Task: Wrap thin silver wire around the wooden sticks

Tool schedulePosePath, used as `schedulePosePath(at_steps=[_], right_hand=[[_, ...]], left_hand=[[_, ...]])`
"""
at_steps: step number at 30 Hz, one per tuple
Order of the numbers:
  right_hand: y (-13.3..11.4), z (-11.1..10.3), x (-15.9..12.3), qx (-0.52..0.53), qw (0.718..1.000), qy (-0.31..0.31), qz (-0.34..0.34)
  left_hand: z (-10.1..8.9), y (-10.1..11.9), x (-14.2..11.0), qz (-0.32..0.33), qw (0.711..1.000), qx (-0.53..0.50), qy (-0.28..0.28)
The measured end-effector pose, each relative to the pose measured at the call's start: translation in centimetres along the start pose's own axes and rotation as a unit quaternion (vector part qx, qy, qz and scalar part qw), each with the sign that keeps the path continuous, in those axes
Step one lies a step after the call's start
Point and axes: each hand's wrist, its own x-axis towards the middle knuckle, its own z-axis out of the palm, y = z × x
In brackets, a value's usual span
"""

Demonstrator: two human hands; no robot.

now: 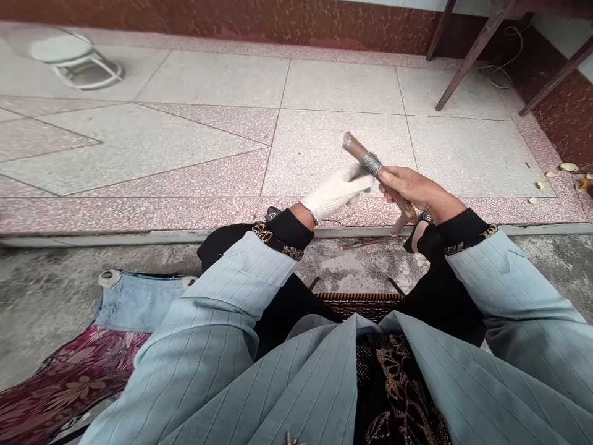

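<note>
My right hand (pixel 414 190) is bare and closed around a brown wooden handle (pixel 359 150) with a grey metal band, held slanting up to the left. My left hand (pixel 336 193) wears a white knitted glove; its fingers are curled against the handle just below the metal band. Both hands hover over the pink tiled floor (pixel 324 142), in front of my knees. Both arms are in pale blue striped sleeves.
A white stand (pixel 74 59) sits far left on the tiles. Dark wooden furniture legs (pixel 467 59) rise at the upper right. Folded cloths (pixel 92 346) lie on the concrete at lower left. A thin stick (pixel 361 244) lies below the step edge.
</note>
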Motion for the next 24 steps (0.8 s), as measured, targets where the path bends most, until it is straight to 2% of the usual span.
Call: schedulePosePath(at_steps=[5, 11, 14, 17, 19, 21, 24], right_hand=[[0.2, -1.3, -0.2, 0.11, 0.993, 0.03, 0.039], [-0.1, -1.7, -0.6, 0.244, 0.96, 0.024, 0.133], [-0.2, -1.6, -0.6, 0.266, 0.955, 0.02, 0.131], [-0.3, -1.7, -0.9, 0.257, 0.96, 0.005, 0.11], [-0.6, -2.0, -1.3, 0.211, 0.971, -0.049, 0.102], [-1.0, -2.4, -1.8, 0.134, 0.974, -0.15, 0.1], [-1.3, -3.0, -2.2, -0.006, 0.944, -0.31, 0.113]], left_hand=[[-0.7, 0.0, -1.2, 0.007, 0.999, 0.0, -0.05], [-0.8, -0.5, -2.0, 0.047, 0.996, -0.035, -0.07], [-1.0, -0.4, -2.2, 0.039, 0.994, -0.043, -0.089], [-1.2, -0.7, -1.9, 0.005, 0.992, -0.031, -0.121], [-1.4, -1.0, -1.4, -0.018, 0.991, -0.012, -0.13], [-1.8, -1.4, -0.5, -0.03, 0.991, 0.01, -0.126], [-2.9, -1.7, 0.7, -0.054, 0.988, 0.029, -0.141]])
